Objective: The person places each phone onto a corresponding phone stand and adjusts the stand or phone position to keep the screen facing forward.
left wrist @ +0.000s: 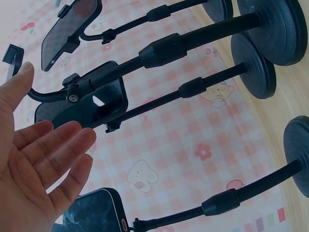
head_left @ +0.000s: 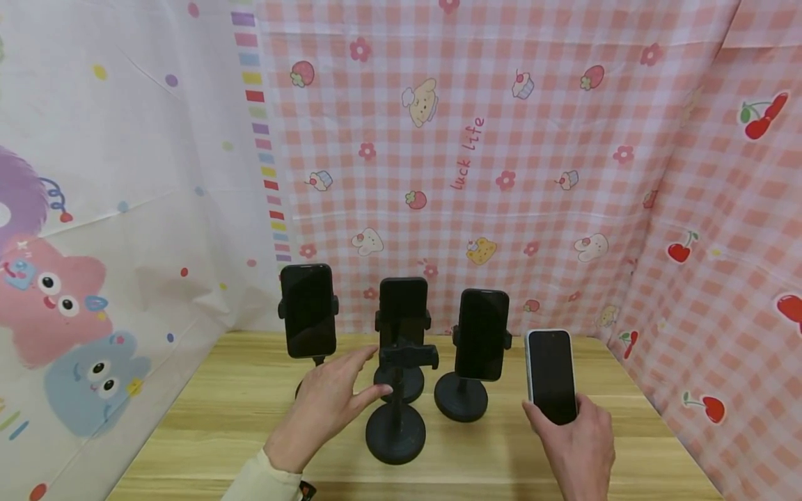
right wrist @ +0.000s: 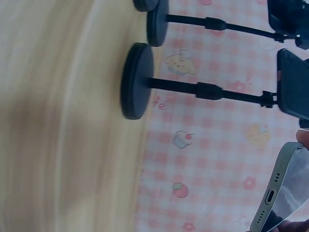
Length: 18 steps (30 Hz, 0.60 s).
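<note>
In the head view my right hand (head_left: 579, 435) grips a smartphone (head_left: 551, 372) with a pale edge by its lower end, screen facing me. The right wrist view shows that phone's bottom edge (right wrist: 270, 195) with its charging port. My left hand (head_left: 332, 400) is beside a black phone stand (head_left: 396, 433) whose clamp (head_left: 410, 355) carries no phone. In the left wrist view its fingers (left wrist: 58, 147) are spread and relaxed, with the thumb right at the clamp. That stand rises upright from a round base on the table.
Three more stands hold dark-screened phones: a left phone (head_left: 309, 309), a middle phone (head_left: 404, 306) partly behind the front clamp, and a right phone (head_left: 482, 334). All stand on a wooden table (head_left: 489, 463). Patterned cloth (head_left: 532, 132) hangs behind and at both sides.
</note>
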Motion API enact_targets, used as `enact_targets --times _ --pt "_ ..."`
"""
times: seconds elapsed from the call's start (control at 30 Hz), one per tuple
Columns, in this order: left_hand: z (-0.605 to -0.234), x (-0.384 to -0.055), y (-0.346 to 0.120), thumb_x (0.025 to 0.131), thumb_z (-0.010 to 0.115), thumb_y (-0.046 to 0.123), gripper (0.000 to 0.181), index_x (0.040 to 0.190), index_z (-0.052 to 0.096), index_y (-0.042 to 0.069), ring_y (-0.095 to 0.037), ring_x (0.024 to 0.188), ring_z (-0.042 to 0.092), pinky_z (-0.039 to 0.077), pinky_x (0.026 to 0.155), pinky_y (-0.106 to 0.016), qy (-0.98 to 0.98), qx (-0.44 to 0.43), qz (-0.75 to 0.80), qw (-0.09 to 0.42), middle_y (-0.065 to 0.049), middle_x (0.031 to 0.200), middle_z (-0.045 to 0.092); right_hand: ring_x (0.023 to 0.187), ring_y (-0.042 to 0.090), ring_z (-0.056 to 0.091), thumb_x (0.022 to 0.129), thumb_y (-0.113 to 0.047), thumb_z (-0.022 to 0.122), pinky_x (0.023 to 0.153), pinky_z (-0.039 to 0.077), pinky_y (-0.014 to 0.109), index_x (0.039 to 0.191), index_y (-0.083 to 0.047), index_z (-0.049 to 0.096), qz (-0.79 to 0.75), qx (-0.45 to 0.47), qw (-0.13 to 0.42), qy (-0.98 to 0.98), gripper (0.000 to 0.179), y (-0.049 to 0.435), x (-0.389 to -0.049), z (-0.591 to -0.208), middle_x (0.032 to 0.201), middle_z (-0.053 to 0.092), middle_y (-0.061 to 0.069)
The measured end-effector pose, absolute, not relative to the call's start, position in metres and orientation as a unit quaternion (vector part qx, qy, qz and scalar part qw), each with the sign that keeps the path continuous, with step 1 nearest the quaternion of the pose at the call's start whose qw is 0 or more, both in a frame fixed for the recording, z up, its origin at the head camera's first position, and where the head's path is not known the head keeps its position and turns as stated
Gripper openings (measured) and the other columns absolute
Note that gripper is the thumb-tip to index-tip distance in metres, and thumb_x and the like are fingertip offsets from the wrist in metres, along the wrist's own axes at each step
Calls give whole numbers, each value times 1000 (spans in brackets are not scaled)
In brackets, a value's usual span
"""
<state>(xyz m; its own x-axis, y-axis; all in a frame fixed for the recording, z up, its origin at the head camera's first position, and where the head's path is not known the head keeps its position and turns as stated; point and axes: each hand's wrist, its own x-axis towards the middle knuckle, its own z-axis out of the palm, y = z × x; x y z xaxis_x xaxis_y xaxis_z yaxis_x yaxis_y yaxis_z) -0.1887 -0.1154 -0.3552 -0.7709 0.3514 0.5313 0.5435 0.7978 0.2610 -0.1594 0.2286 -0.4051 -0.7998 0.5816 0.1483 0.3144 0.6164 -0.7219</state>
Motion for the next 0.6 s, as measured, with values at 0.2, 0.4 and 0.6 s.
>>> enact_targets --times 0.2,0.4,0.6 --pt "-353 -187 -114 86 71 51 64 133 61 9 -23 97 70 57 78 -43 -920 -237 -219 221 -6 119 70 107 42 41 65 -80 70 87 40 61 132 12 46 361 -244 197 -878 116 221 -154 -393 118 44 28" --pt "-351 -185 -113 92 63 52 58 130 63 9 -19 93 70 57 75 -42 -911 -239 -244 232 -6 118 70 105 42 42 67 -74 75 85 41 60 131 11 47 364 -227 209 -879 110 212 -150 -386 116 45 27" --pt "-351 -185 -110 96 65 37 37 121 67 9 -15 89 70 57 73 -39 -888 -264 -263 268 -4 113 72 102 41 47 71 -54 85 79 42 57 127 10 52 354 -193 245 -882 91 202 -146 -383 112 50 27"
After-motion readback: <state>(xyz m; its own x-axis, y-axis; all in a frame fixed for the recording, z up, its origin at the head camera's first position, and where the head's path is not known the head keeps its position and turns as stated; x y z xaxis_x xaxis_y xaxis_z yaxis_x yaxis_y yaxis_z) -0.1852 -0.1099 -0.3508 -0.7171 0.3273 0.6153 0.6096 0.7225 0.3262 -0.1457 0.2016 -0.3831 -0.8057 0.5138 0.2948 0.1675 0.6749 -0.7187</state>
